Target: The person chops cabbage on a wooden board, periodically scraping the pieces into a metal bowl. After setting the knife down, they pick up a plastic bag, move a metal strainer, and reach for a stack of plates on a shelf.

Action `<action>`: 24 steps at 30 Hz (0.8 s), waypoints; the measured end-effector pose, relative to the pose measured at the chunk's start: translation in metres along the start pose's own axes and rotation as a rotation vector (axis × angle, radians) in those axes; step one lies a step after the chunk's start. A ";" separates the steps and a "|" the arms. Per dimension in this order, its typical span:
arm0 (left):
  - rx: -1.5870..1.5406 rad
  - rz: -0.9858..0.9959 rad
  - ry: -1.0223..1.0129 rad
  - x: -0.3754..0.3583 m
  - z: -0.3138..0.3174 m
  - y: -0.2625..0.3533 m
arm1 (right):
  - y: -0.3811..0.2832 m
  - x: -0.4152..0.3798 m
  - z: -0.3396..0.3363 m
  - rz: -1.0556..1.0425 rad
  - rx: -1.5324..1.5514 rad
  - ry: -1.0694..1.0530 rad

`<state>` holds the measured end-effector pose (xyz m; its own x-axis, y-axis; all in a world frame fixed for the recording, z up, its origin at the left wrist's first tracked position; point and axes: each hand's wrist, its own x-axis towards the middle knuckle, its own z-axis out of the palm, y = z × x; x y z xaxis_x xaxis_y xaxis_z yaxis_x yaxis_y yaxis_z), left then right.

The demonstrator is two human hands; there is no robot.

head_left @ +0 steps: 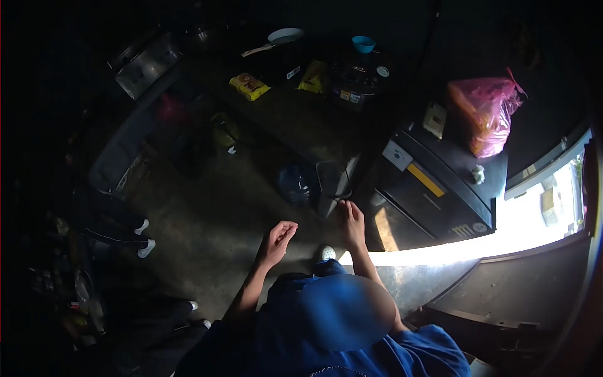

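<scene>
My left hand (278, 242) is raised over the floor, its fingers half bent and cupped, with nothing visible in it. To its right, my right hand (352, 220) reaches forward with its fingers bent together. Its fingertips are right by the edge of a dark rectangular bin (333, 180) and overlap it in this view; I cannot tell what they hold. Beside that bin is a dark, shiny rounded object (294, 184), mostly lost in shadow. A white perforated shoe (326, 253) shows below, between my forearms.
On the right, a pink plastic bag (487, 116) sits on a black cabinet (433, 195). Along the back counter are a frying pan (285, 36), a yellow packet (249, 86) and a blue bowl (363, 44). Another person's feet (146, 249) are at left. Bright light enters from the right.
</scene>
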<state>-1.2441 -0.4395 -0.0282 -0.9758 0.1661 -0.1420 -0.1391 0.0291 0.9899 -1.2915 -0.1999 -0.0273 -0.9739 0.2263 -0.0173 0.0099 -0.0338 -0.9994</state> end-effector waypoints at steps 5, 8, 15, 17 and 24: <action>-0.116 -0.140 0.234 0.022 -0.036 0.017 | 0.016 0.209 0.096 0.168 0.147 -0.089; -0.115 -0.251 0.335 0.040 -0.069 -0.015 | 0.051 0.324 0.151 0.074 0.076 -0.090; -0.089 -0.314 0.096 0.148 -0.120 -0.016 | 0.055 0.397 0.183 0.490 -0.048 -0.129; -0.049 -0.271 -0.032 0.178 -0.135 -0.012 | 0.047 0.389 0.187 0.475 0.076 -0.072; 0.086 -0.257 -0.364 0.286 -0.158 0.012 | 0.032 0.312 0.162 0.472 0.182 0.133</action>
<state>-1.5518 -0.5473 -0.0558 -0.7863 0.4781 -0.3913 -0.3398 0.1943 0.9202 -1.6318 -0.2880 -0.0595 -0.8355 0.2670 -0.4803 0.3899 -0.3279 -0.8605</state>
